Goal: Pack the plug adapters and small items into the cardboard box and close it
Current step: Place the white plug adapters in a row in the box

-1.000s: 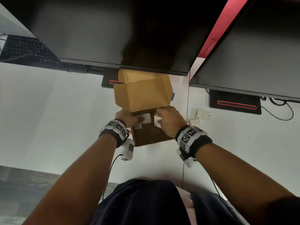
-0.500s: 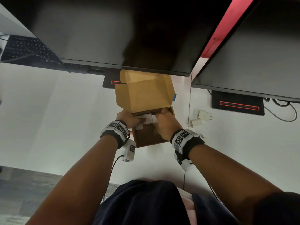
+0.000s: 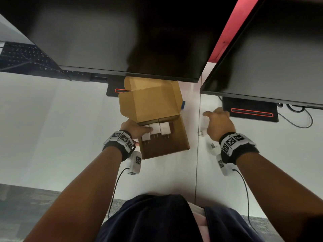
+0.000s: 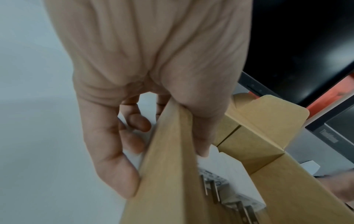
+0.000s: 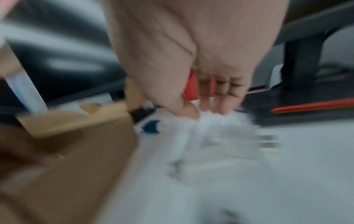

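Matt brown cardboard box (image 3: 162, 147); smooth white plastic adapters (image 3: 160, 128), metal prongs.

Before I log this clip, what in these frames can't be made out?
- Right wrist view: the right hand and the white adapters on the desk are motion-blurred; contact unclear.
- Head view: the right hand covers those adapters.
- Left wrist view: the cardboard box wall hides most adapters inside.
- Head view: the monitor cuts off the lid's far edge.
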Available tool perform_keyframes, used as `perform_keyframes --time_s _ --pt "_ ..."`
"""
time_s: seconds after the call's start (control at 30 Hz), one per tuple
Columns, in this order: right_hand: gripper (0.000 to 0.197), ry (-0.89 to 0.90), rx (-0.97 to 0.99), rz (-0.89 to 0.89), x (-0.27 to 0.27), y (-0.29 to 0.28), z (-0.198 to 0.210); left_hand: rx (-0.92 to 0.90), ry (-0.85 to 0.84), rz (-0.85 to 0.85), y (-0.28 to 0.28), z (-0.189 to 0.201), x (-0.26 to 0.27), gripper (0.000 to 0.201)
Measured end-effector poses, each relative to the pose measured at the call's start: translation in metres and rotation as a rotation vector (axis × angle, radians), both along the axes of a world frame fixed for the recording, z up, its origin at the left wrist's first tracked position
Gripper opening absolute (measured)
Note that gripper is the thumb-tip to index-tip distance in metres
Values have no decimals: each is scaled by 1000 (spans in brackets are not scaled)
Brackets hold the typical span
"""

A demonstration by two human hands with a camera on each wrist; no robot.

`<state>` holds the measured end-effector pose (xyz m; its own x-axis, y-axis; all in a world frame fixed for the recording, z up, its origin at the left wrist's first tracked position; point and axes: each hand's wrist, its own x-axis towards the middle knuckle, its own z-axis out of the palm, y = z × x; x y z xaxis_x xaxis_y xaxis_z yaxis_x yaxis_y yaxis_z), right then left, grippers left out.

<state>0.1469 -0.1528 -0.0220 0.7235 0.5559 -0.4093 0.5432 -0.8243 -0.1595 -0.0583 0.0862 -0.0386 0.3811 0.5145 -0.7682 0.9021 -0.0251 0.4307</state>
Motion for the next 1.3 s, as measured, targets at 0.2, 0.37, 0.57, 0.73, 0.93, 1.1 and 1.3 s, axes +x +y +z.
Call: perform_keyframes --time_s 0.2,0.37,0.57,0.73,0.93,1.1,1.3 --pt "59 -19 -52 -25 17 -35 -20 4 5 10 0 0 0 59" --pt "53 87 487 -90 -12 -9 15 -2 11 -1 0 -1 1 52" --pt "46 119 398 281 -78 40 33 36 -5 -34 0 1 0 54" --pt "25 -176 78 537 -88 58 14 27 -9 -25 -1 3 -1 57" --pt "16 -233 7 499 -86 66 1 43 -16 -27 -3 2 -1 66" --pt "38 -218 35 498 -81 57 -9 9 -10 -24 1 3 0 56" --pt "15 -253 58 498 -82 52 -9 -23 1 -17 1 9 -1 58"
